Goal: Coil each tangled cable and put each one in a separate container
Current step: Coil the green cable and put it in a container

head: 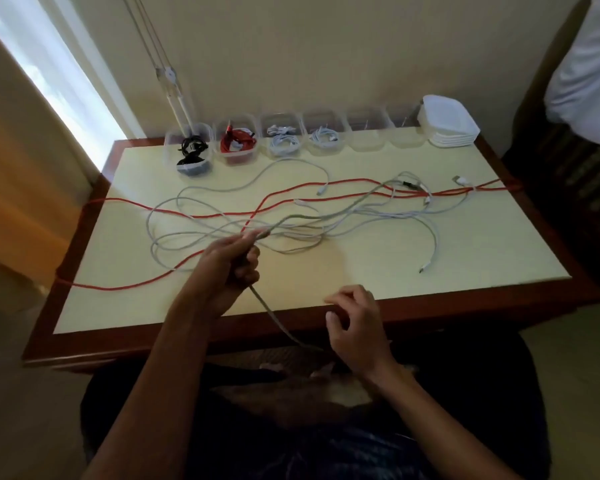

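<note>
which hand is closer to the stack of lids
Right. The right hand hovers at the table's near edge, well short of the stack of lids at the far right corner; the left hand sits farther left.

wooden-edged table (492, 299), bright window (49, 71), perhaps blind cords (168, 74) (hanging)

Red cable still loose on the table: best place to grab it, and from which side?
Grab the red cable on its bare run near the table's front-left corner, coming from above. There it lies flat and alone. Mid-table it crosses the white cables, and the left hand already grips a grey cable.
</note>
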The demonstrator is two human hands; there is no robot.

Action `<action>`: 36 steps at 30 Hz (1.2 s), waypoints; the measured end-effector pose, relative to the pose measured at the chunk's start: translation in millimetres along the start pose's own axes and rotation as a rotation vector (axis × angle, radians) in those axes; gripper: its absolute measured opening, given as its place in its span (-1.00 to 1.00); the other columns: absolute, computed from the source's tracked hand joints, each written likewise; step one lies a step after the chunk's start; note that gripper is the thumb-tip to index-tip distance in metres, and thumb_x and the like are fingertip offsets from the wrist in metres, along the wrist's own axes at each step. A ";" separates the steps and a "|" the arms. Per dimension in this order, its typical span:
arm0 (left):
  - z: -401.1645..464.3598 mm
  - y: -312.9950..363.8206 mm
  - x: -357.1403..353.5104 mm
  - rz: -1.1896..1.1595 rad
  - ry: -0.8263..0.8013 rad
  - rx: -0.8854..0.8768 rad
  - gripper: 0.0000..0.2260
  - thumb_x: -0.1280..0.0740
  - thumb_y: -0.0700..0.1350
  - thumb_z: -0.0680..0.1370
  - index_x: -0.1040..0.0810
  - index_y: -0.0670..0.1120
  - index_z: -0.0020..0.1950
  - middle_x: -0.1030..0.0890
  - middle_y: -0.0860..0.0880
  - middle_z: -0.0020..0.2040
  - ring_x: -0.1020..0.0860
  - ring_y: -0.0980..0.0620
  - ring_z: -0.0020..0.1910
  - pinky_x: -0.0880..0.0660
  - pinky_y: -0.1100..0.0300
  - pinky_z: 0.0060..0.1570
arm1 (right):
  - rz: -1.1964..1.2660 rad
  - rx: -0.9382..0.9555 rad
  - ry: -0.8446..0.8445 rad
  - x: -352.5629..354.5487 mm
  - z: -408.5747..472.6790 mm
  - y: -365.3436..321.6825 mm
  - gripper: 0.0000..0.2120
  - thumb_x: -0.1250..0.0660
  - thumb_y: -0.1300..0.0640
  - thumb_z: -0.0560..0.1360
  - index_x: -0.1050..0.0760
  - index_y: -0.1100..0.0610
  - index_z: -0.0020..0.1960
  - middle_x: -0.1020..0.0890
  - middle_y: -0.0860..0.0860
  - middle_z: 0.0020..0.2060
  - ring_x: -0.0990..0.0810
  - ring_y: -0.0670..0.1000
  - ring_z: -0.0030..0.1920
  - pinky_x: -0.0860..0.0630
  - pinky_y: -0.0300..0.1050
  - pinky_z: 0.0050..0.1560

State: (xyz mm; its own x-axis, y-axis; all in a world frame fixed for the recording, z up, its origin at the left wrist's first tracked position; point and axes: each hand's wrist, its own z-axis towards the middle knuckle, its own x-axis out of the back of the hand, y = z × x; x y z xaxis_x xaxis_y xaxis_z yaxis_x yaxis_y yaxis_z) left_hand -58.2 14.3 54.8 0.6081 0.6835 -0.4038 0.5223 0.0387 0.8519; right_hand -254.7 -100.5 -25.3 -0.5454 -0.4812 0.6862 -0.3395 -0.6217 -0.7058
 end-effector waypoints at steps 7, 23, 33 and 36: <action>-28.1 -66.4 -4.2 0.208 -0.226 0.107 -0.78 -0.31 -0.16 0.49 -0.62 -0.21 0.08 -0.47 -0.08 -0.41 -0.40 0.08 -0.44 -0.34 0.29 -0.38 | 1.105 -0.644 -0.086 29.9 68.6 -30.1 -0.78 -0.16 -0.01 0.66 -0.48 0.12 0.06 -0.60 0.13 0.04 -0.62 0.12 0.03 -0.56 0.09 0.11; -6.8 -61.9 -17.0 0.221 0.004 0.133 -0.75 -0.16 -0.12 0.67 -0.55 -0.18 0.22 -0.68 -0.18 0.07 -0.64 -0.13 0.09 -0.56 0.01 0.10 | 0.495 -0.346 -0.180 26.1 68.7 -12.4 -0.81 -0.27 0.31 0.58 -0.64 0.14 0.02 -0.62 0.01 -0.28 -0.53 -0.08 -0.38 -0.49 -0.24 -0.29; 17.1 -35.2 -52.9 -0.085 -0.043 -0.007 -0.64 -0.19 -0.18 0.63 -0.37 -0.03 0.44 -0.65 -0.26 0.05 -0.64 -0.13 -0.05 -0.55 0.06 -0.07 | 0.239 -0.157 -0.482 28.4 20.4 -4.6 -0.74 -0.26 0.34 0.54 -0.60 0.05 -0.17 -0.62 -0.05 -0.25 -0.57 -0.14 -0.19 -0.53 -0.18 -0.14; 20.2 -31.5 -44.4 -0.161 0.035 -0.092 -0.60 -0.22 -0.29 0.59 -0.41 -0.03 0.41 -0.62 -0.15 -0.11 -0.60 -0.03 -0.19 -0.54 0.13 -0.14 | 0.200 -0.125 -0.555 34.3 17.1 1.7 -0.73 -0.25 0.35 0.49 -0.61 0.05 -0.20 -0.66 0.02 -0.21 -0.62 -0.04 -0.13 -0.57 -0.02 -0.07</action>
State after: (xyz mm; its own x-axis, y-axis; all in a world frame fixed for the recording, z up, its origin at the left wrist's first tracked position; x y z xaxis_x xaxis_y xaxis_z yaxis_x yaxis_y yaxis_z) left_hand -89.6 -32.0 39.2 0.4987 0.6881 -0.5271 0.5533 0.2154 0.8046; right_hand -260.8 -128.6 0.1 -0.1383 -0.8529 0.5034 -0.3776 -0.4245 -0.8229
